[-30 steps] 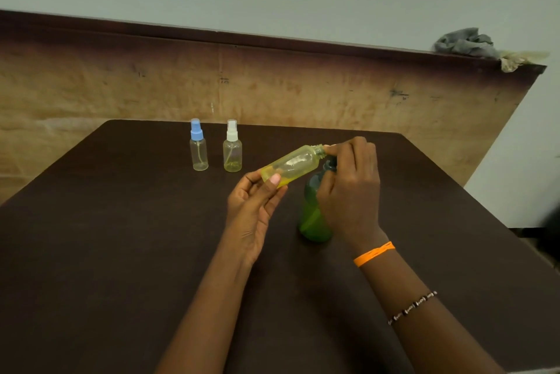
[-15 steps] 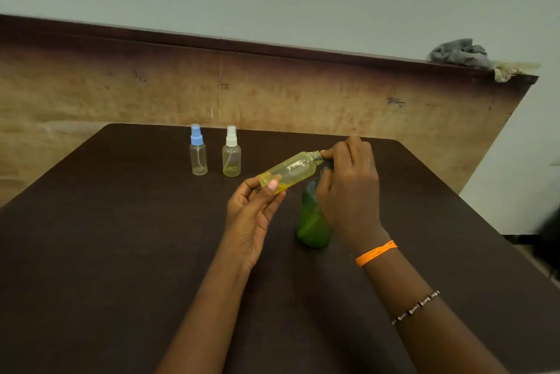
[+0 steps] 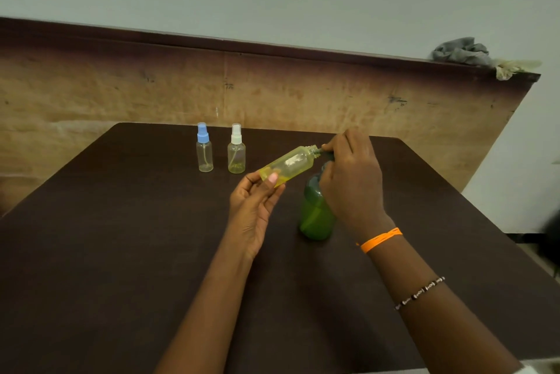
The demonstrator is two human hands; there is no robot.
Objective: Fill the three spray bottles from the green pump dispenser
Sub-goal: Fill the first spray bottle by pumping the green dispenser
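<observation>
Nearest you, your left hand (image 3: pixel 253 207) is half open, its fingertips and thumb pinching the base of the uncapped spray bottle (image 3: pixel 288 166). You hold that bottle tilted, neck raised towards the green pump dispenser (image 3: pixel 316 211), which I judge brings its mouth up to the pump outlet. Your right hand (image 3: pixel 353 182) is curled closed over the dispenser's pump head, which it hides; its fingertips meet the bottle's neck. The dispenser stands upright on the table (image 3: pixel 121 252). Beyond and left of the dispenser stand the blue-capped bottle (image 3: pixel 205 149) and white-capped bottle (image 3: pixel 236 151), both capped and well apart from it.
</observation>
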